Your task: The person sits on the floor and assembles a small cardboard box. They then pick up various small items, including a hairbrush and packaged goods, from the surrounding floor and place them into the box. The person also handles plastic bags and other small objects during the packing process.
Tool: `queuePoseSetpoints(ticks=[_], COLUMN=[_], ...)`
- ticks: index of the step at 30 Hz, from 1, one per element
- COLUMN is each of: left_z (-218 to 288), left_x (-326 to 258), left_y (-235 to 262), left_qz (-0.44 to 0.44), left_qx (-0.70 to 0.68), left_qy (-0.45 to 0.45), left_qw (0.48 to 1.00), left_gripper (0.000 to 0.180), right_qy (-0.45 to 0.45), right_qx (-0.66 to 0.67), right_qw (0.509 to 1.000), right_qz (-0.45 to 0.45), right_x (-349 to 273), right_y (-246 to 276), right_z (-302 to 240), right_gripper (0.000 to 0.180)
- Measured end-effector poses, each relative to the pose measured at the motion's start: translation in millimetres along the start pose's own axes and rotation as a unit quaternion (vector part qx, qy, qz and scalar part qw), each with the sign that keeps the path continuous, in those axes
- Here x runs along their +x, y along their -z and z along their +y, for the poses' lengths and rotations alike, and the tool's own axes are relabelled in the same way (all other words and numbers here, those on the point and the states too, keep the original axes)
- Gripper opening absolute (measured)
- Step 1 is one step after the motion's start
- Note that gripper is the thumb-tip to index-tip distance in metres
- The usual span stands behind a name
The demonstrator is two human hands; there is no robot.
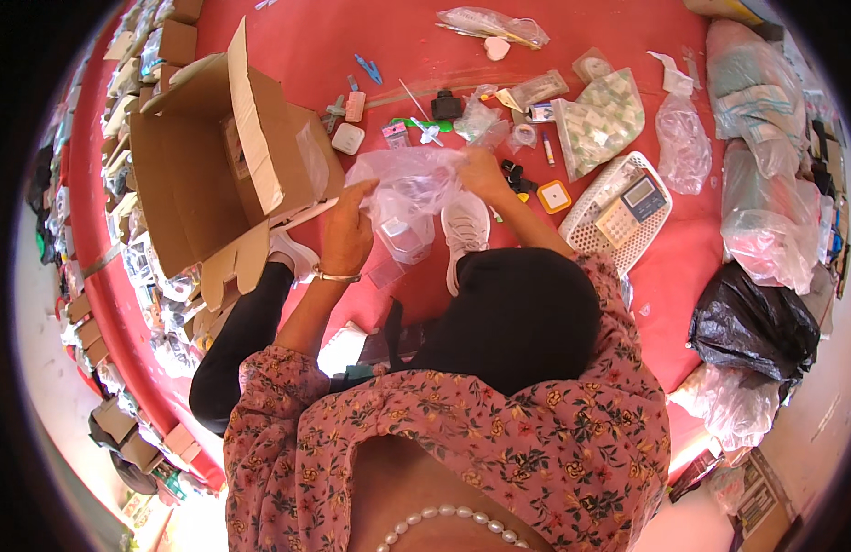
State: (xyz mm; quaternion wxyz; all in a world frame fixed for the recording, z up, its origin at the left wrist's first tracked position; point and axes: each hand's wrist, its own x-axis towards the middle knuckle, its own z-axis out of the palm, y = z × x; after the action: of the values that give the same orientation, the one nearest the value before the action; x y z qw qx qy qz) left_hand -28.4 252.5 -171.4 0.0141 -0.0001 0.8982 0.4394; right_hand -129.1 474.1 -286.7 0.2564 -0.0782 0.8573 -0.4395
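Observation:
A thin clear plastic bag (412,179) is stretched between my two hands, above the red floor covering. My left hand (348,232) is closed on the bag's left side. On the other side, my right hand (483,173) pinches its upper right edge. Low in the bag, or just behind it, shows a small clear box-like object (406,241); I cannot tell which. Close to my left hand stands an open cardboard box (200,175) with its flaps spread. My white shoe (466,224) lies just below my right hand.
A white perforated basket (648,219) holding a calculator (632,210) lies to the right. Beyond it are a patterned packet (602,124), stuffed plastic bags (757,110) and a black bag (753,322). Small items, including a yellow square object (554,197), lie ahead. Packed goods line the left edge.

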Motion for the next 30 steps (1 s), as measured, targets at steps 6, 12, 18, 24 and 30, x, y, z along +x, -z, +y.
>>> queuePoseSetpoints(ticks=[6, 12, 18, 24, 30], left_z=[-74, -42, -44, -47, -43], left_x=[-23, -15, -38, -54, -66], left_y=[-17, -17, -21, -33, -37], left_qz=[-0.19, -0.111, -0.217, -0.155, -0.212], left_qx=[0.23, 0.132, 0.106, -0.015, -0.025], left_qy=[0.016, 0.022, 0.17, 0.16, 0.173], left_qw=[0.954, 0.985, 0.955, 0.975, 0.962], left_gripper=[0.024, 0.012, 0.034, 0.017, 0.019], right_qy=[0.089, -0.004, 0.141, 0.093, -0.042], right_qx=[-0.033, 0.161, -0.124, 0.031, -0.133], right_qw=[0.995, 0.975, 0.971, 0.981, 0.989], right_qz=[0.021, -0.154, -0.148, -0.167, 0.045], right_x=[29, 24, 14, 23, 82], right_y=[-9, -3, -13, 11, -28], right_z=[20, 5, 52, 29, -14], right_gripper=[0.019, 0.025, 0.037, 0.037, 0.033])
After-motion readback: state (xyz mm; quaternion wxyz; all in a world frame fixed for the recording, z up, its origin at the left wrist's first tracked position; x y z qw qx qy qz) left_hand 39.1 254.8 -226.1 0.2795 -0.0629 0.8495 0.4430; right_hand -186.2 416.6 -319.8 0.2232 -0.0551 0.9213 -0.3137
